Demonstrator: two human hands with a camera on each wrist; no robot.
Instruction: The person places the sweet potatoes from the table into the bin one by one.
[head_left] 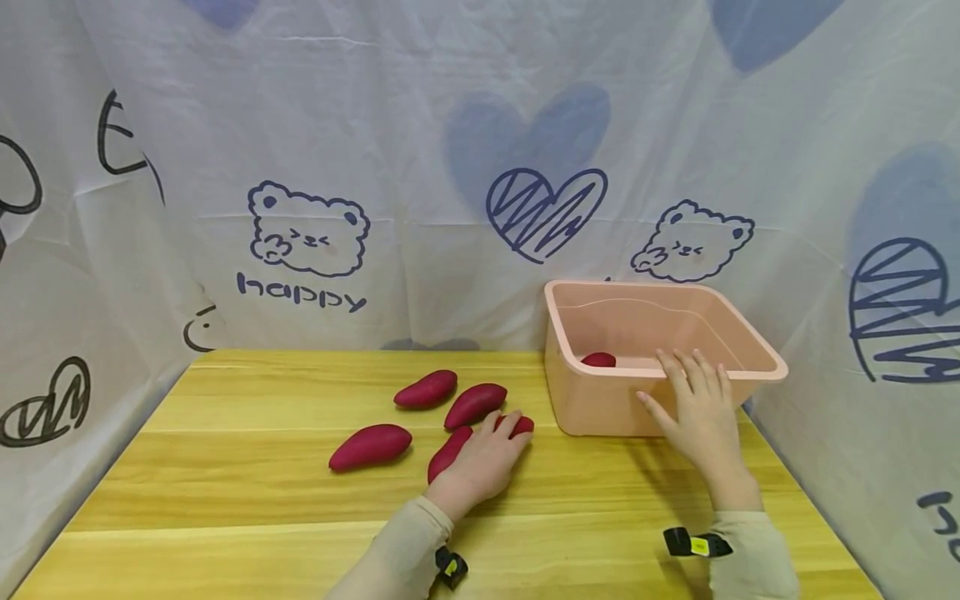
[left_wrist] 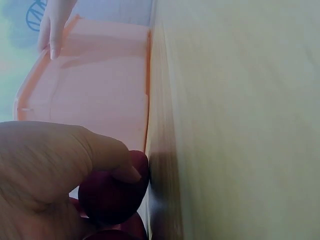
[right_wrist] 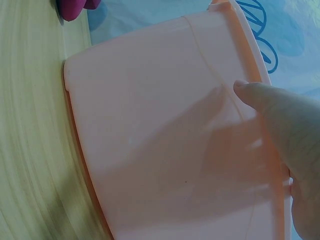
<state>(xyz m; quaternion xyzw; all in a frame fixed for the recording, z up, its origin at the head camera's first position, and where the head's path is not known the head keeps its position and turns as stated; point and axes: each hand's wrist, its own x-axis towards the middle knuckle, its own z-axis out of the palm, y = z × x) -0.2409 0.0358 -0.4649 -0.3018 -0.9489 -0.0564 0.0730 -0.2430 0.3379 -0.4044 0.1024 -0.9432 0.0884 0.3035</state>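
My left hand (head_left: 487,458) reaches over the wooden table and grips a dark red sweet potato (head_left: 522,426). In the left wrist view the thumb presses along the side of this sweet potato (left_wrist: 112,197), close to the tabletop. Another sweet potato (head_left: 448,456) lies beside the hand, partly covered by it. My right hand (head_left: 703,417) holds the near rim of a pink plastic bin (head_left: 607,408), its fingers over the edge and its thumb (right_wrist: 247,92) against the outer wall. Inside the bin, part of a sweet potato (head_left: 600,360) shows behind the near wall.
More sweet potatoes lie left of and beyond the left hand: one at the left (head_left: 371,447), one at the back (head_left: 426,389) and one nearer the bin (head_left: 476,405). A printed white curtain (head_left: 420,275) hangs along the table's back and sides.
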